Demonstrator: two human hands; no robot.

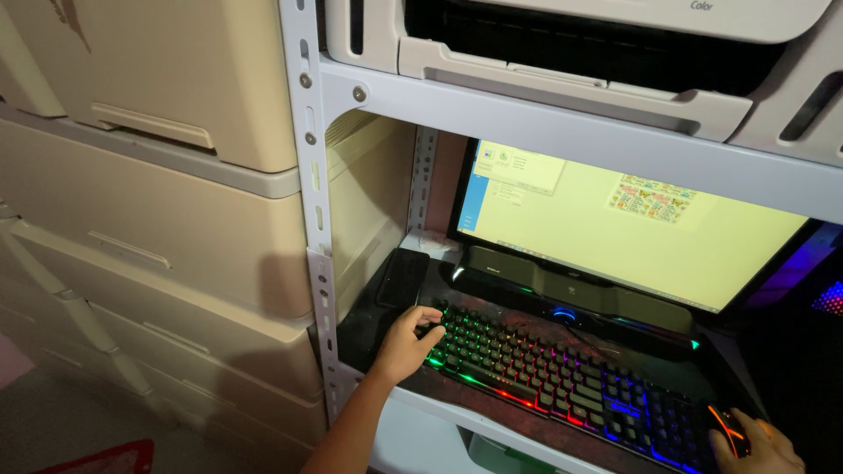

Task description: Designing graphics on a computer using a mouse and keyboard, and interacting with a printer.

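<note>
A black keyboard (562,377) with rainbow backlit keys lies on a dark desk shelf (360,338). My left hand (406,344) rests on the keyboard's left end, fingers curled over the corner keys. At the bottom right, my right hand (762,448) covers a black mouse (727,428) with an orange glowing stripe. Behind the keyboard stands a lit monitor (615,233) showing a pale yellow window, with a dark soundbar (571,285) below it.
A dark phone-like slab (402,276) lies left of the soundbar. A white metal rack upright (307,175) frames the desk, and a white printer (615,53) sits on the shelf above. Beige plastic drawers (149,193) are stacked at the left. A glowing computer case (825,298) sits far right.
</note>
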